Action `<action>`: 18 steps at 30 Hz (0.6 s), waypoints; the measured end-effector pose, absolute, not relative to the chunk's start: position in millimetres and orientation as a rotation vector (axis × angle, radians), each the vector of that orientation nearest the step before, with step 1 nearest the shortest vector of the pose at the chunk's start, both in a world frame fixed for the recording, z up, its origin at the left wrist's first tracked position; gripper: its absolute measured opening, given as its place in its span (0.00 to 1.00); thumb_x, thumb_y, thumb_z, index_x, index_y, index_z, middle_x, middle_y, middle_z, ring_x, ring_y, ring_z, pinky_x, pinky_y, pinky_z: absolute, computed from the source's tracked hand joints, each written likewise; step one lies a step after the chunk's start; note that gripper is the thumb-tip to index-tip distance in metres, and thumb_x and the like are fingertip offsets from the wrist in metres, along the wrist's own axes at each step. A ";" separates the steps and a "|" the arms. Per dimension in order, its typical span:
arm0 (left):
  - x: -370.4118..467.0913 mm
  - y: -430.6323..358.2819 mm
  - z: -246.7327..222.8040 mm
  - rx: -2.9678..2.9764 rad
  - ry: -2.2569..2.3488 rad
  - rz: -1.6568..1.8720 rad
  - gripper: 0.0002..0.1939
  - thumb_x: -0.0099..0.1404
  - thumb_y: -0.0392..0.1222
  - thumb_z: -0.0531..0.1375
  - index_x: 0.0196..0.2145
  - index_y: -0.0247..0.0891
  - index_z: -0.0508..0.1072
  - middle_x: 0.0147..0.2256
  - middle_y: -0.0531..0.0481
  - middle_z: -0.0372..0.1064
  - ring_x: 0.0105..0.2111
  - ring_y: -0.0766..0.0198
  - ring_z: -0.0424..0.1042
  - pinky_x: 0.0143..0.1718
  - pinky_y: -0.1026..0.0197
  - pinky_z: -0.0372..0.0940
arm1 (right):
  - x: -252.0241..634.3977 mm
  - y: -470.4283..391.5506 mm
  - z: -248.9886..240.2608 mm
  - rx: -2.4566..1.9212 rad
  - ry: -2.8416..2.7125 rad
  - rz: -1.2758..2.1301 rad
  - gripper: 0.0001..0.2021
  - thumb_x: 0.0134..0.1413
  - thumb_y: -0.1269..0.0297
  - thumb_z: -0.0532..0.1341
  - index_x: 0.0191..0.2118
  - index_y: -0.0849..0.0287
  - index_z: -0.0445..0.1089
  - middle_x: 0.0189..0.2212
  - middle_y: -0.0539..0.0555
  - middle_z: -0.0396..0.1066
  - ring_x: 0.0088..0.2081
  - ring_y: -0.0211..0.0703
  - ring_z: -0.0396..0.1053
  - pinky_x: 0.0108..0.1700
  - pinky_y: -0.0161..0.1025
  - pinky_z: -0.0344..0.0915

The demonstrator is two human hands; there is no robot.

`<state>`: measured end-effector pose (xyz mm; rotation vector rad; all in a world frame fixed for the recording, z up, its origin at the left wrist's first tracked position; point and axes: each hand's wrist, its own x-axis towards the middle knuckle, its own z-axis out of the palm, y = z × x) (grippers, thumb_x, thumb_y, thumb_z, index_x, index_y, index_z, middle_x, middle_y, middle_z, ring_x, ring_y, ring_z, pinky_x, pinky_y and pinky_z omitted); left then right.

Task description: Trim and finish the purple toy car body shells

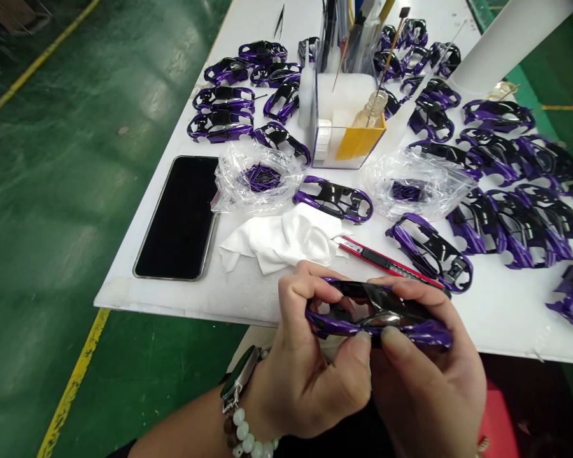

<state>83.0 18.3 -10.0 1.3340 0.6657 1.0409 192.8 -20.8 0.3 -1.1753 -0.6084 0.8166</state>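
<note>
Between both hands, just over the table's near edge, is a purple and black toy car body shell (386, 318). My left hand (319, 362) grips its left end, the thumb pressed along the lower side. The other end sits in my right hand (434, 362), its thumb close to the left one and its fingers over the top. Beyond the hands lie a red and black utility knife (386, 262) and a crumpled white cloth (286, 238). Two more shells, one by the knife (432, 251) and one behind the cloth (334, 199), rest nearby.
A black-screened phone (176, 219) lies on the white table (239, 296) at left. Two plastic bags, left (229, 184) and right (439, 191), contain small dark purple pieces. A clear organizer (332, 137) holds brushes and a small bottle (370, 111). Many shells stand along both sides; a white tube (510, 44) slants at right.
</note>
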 end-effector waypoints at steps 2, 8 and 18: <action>84.1 19.2 -10.0 1.340 0.670 1.046 0.13 0.72 0.38 0.56 0.49 0.49 0.56 0.48 0.49 0.54 0.43 0.61 0.66 0.44 0.56 0.68 | 193.1 -20.8 1.6 -1.165 -0.623 0.826 0.12 0.53 0.74 0.70 0.43 0.55 0.78 0.35 0.55 0.76 0.30 0.47 0.78 0.29 0.37 0.80; 85.2 20.4 -10.7 1.375 0.659 1.079 0.15 0.69 0.35 0.56 0.49 0.48 0.56 0.47 0.49 0.55 0.42 0.62 0.65 0.42 0.57 0.67 | 189.2 -20.4 8.3 -1.209 -0.505 0.878 0.12 0.50 0.69 0.74 0.40 0.52 0.77 0.34 0.51 0.76 0.31 0.43 0.77 0.32 0.36 0.80; 81.8 17.8 -11.5 1.357 0.674 1.028 0.14 0.71 0.41 0.56 0.50 0.50 0.55 0.50 0.49 0.53 0.45 0.60 0.65 0.46 0.54 0.67 | 186.7 -15.3 3.8 -1.268 -0.459 0.753 0.14 0.42 0.71 0.75 0.37 0.52 0.78 0.33 0.51 0.76 0.32 0.43 0.78 0.33 0.34 0.79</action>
